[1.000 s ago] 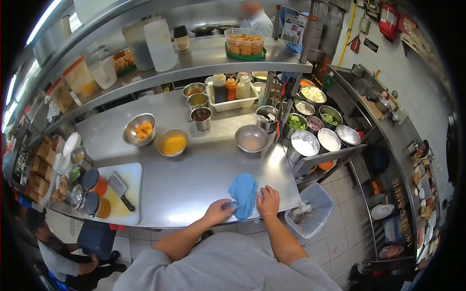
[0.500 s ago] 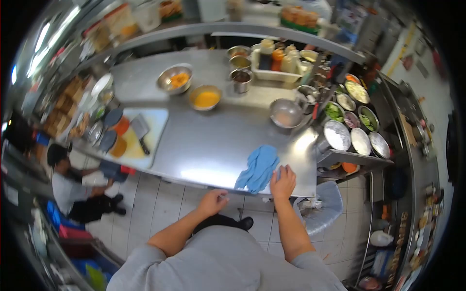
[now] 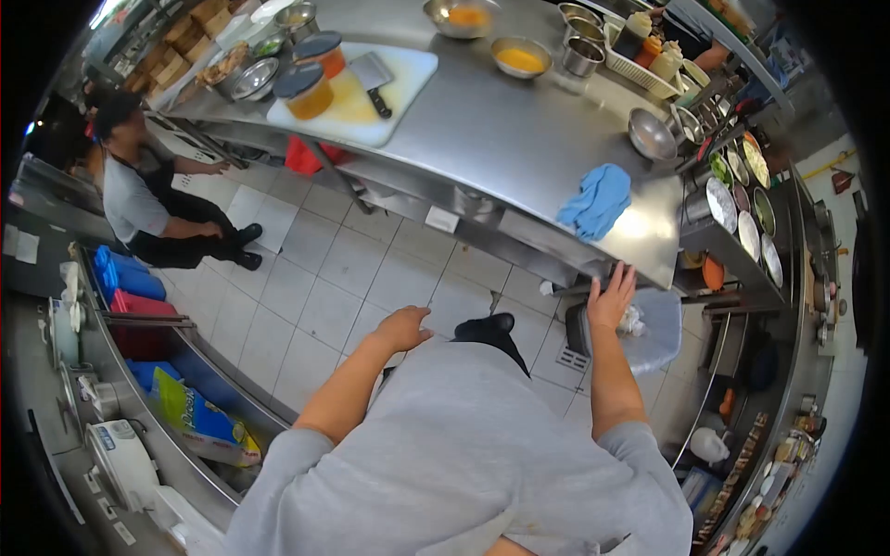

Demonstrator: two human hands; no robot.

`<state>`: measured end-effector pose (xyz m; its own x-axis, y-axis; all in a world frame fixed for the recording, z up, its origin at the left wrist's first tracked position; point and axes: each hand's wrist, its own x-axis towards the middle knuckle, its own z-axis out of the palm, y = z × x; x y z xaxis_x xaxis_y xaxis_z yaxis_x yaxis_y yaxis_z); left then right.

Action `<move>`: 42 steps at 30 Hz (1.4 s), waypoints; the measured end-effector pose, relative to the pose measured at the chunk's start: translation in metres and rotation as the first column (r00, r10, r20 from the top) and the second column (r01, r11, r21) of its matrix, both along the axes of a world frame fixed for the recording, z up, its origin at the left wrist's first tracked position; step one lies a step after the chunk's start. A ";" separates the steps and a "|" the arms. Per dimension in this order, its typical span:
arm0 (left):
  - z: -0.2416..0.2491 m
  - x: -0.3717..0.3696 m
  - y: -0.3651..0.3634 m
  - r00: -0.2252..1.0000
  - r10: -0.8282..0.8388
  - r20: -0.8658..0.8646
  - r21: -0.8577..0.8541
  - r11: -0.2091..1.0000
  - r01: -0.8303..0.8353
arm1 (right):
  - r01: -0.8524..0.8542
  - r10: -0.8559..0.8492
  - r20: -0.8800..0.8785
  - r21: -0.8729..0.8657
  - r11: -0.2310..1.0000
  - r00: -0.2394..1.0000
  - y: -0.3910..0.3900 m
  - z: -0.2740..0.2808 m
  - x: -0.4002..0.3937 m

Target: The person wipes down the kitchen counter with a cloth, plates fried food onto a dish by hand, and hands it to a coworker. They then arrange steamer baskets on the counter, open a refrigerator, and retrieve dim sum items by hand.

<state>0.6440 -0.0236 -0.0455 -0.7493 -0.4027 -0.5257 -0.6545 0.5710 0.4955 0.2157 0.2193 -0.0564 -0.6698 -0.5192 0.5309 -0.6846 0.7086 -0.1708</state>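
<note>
My left hand (image 3: 404,329) hangs over the tiled floor in front of my body, empty, its fingers loosely curled and the thumb apart. At the front edge of the steel table (image 3: 519,153), my right hand (image 3: 613,295) has its fingers spread and holds nothing; its fingertips reach the edge or lie just over it. A crumpled blue cloth (image 3: 598,202) lies on the table just beyond that hand. Below it stands a bin with a clear plastic liner (image 3: 660,329). A metal bowl (image 3: 652,135) sits farther back on the table.
A cutting board (image 3: 408,107) holds a cleaver (image 3: 374,82) and two lidded tubs (image 3: 304,91). Bowls of orange food (image 3: 520,61) and sauce bottles (image 3: 666,61) stand at the back. A person (image 3: 153,181) is at left. Food containers (image 3: 749,236) line the right.
My view has swung left and down, showing more floor. My right hand has moved away from the blue cloth, which stays on the table. The person at left has straightened their stance.
</note>
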 end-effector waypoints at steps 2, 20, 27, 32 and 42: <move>-0.005 0.052 0.020 0.993 0.085 -0.086 0.014 0.996 -0.084 | -0.027 -0.035 0.540 0.107 0.994 0.841 0.047 -0.089 0.038; -0.179 0.416 0.184 0.828 0.063 0.558 0.355 0.883 -0.306 | -0.681 -0.147 0.775 0.616 0.396 0.615 0.094 -0.109 0.271; -0.201 0.438 0.200 0.627 0.422 0.655 0.750 -0.264 -0.607 | -0.776 -0.100 0.850 0.515 0.365 0.517 0.031 -0.087 0.285; -0.243 0.452 0.157 0.915 0.188 0.358 0.646 0.657 -0.388 | -0.725 -0.041 0.833 0.503 0.470 0.551 0.006 -0.065 0.238; -0.130 0.270 0.022 0.277 0.906 0.320 0.255 0.199 -0.946 | -0.097 0.127 0.168 -0.176 0.980 0.978 -0.136 0.069 -0.075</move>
